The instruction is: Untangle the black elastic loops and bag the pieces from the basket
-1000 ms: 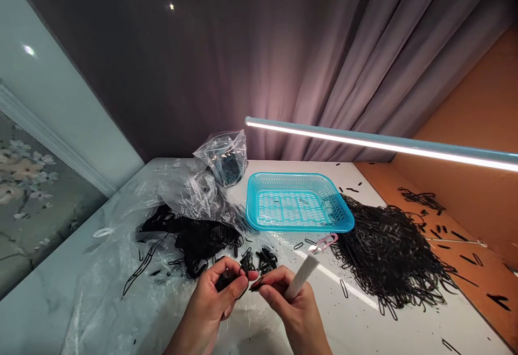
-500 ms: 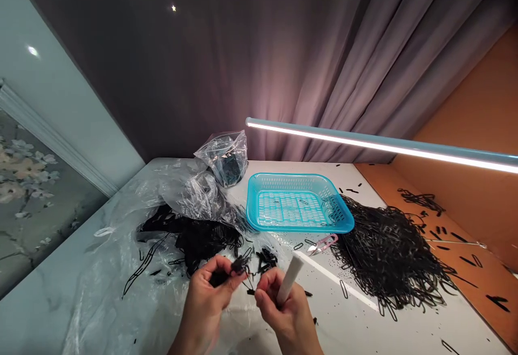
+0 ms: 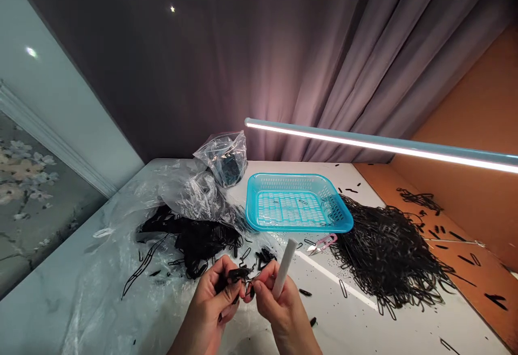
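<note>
two tight grips: left hand (image 3: 212,307) black bands (image 3: 237,274), right hand (image 3: 280,312) stick (image 3: 284,264)

- Two hands: my left hand (image 3: 212,304) and my right hand (image 3: 279,306).
- One white stick (image 3: 283,266), in my right hand.
- One bunch of black loops (image 3: 237,275), in my left hand.
- One turquoise basket (image 3: 251,204), beyond my right hand.
- One pink snips (image 3: 324,243), beside it.
- Two loose heaps: a big heap (image 3: 388,258) right of my right hand, a smaller heap (image 3: 198,239) beyond my left hand.
- One knotted clear bag (image 3: 224,155).
</note>
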### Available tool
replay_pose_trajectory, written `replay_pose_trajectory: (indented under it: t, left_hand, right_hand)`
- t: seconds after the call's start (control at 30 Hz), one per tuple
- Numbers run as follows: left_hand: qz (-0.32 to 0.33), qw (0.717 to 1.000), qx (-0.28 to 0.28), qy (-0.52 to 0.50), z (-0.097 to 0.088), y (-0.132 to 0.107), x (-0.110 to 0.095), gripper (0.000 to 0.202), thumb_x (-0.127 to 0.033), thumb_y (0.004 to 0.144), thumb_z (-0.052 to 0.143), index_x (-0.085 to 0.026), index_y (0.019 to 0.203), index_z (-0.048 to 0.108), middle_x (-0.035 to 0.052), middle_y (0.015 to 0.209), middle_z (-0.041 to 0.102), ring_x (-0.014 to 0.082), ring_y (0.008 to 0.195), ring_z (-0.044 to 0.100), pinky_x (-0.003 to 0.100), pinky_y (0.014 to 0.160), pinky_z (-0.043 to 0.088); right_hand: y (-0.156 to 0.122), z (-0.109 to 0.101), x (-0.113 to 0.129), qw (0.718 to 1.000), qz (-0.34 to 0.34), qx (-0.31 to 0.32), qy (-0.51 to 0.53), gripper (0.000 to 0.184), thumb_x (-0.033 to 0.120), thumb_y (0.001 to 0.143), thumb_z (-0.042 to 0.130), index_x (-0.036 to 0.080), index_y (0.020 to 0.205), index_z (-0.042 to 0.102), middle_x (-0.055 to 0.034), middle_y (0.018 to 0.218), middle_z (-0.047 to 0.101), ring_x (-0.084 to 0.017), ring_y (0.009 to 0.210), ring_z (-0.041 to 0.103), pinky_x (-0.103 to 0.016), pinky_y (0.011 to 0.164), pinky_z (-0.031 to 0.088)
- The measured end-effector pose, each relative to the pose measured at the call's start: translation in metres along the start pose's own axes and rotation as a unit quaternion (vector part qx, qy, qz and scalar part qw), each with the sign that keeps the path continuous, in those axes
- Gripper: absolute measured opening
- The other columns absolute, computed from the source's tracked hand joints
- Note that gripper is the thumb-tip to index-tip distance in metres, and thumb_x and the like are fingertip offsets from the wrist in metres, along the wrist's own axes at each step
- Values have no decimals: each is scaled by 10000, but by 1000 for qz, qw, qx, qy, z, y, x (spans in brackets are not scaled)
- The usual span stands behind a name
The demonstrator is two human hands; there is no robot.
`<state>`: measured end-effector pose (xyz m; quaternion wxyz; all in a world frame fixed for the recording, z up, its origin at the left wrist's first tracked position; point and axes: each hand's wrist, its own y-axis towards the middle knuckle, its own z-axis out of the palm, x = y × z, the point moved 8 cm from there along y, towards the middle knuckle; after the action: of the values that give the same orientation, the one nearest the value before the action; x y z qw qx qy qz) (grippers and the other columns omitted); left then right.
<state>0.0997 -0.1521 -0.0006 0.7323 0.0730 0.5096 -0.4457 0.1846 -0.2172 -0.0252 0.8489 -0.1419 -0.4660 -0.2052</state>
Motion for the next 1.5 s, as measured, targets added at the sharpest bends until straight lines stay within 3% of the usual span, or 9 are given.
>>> replay_pose_trajectory:
  t: [0.3,0.47,0.7,0.83,0.93,1.1,1.2,1.33,1.5]
  left_hand:
    - [42,985,-130,-103,-42,14,-21,386,-191,669,856,-200,886,538,-52,693,562,15,479,318,112,462,282]
    - [0,998,-52,-40,-32,14,-25,250,-231,803,774,-202,924,558,-43,743,555,17,509,349,119,493,320]
    - [-58,998,3,-32,-23,8,-5,229,-309,884,693,-196,1053,586,-23,751,558,21,517,338,141,470,259]
    - [-78,995,10,-54,-20,7,-3,223,-331,882,693,-183,1021,600,-19,727,543,19,510,313,142,468,228]
    - [-92,994,11,-58,-17,5,-1,221,-329,879,696,-186,1016,597,-19,722,534,23,516,317,144,472,222]
    - [-119,991,25,-63,-9,2,10,252,-332,869,704,-196,1035,571,-28,684,522,28,501,294,156,475,204]
    - [-127,989,40,-57,-4,1,15,225,-329,890,667,-203,1035,549,-31,674,517,33,487,276,170,460,158]
    - [-100,994,52,-18,0,0,10,179,-369,930,584,-202,904,524,-21,694,505,65,550,358,182,473,177]
    - [-27,993,50,103,1,0,-4,305,-447,919,570,-199,776,466,-34,681,440,96,601,348,203,498,218]
  right_hand:
    - [-15,20,-4,978,137,106,116,352,394,821,760,185,882,484,-7,675,662,-23,417,224,-215,425,121]
    - [-13,12,-2,984,112,101,92,345,423,854,723,177,972,512,-43,733,711,-27,417,197,-223,433,111]
    - [-8,-15,5,988,56,43,-138,268,431,879,651,177,905,568,-62,780,711,-73,476,289,-232,480,206]
    - [-8,-39,29,895,-31,-23,-445,48,133,803,628,181,802,623,-44,813,621,-153,665,493,-254,596,329]
    - [-8,-41,40,865,-58,-26,-498,379,-16,714,547,207,998,663,-60,1007,592,-163,738,550,-260,659,391]
    - [-8,-21,50,931,-82,-24,-354,122,276,930,548,209,944,650,-25,828,552,-158,685,504,-250,584,370]
    - [-6,-15,40,968,-58,-36,-242,237,424,887,646,208,841,559,31,691,472,-121,583,423,-242,538,315]
    - [-3,-14,27,985,-24,-41,-163,345,516,876,637,211,1023,572,20,751,528,-107,572,417,-237,533,309]
    - [-4,-11,22,995,-2,-11,-97,267,454,849,692,193,866,635,-46,882,642,-150,706,551,-263,641,415]
